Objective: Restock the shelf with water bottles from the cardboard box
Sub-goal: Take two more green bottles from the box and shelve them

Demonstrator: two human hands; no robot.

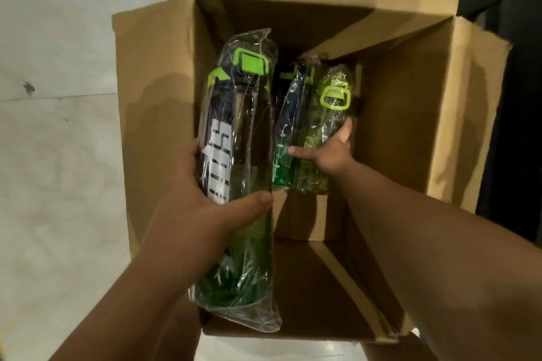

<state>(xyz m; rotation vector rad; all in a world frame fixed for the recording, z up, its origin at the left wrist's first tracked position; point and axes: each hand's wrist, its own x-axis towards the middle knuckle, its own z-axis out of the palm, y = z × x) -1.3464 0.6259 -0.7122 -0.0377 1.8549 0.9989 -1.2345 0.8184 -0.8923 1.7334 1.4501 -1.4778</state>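
An open cardboard box [410,114] stands on the floor below me. My left hand [202,199] grips a tall dark green water bottle [234,132] in clear plastic wrap, with a lime green cap, lifted over the box's left side. Deeper in the box my right hand [328,152] holds a smaller light green wrapped bottle [328,102] with a lime loop handle. Between the two bottles lies another dark green bottle [289,126], also wrapped. The shelf is not in view.
The box flaps [152,73] stand open on all sides. Pale tiled floor [58,97] lies to the left. A dark object [516,67] stands along the right edge of the view.
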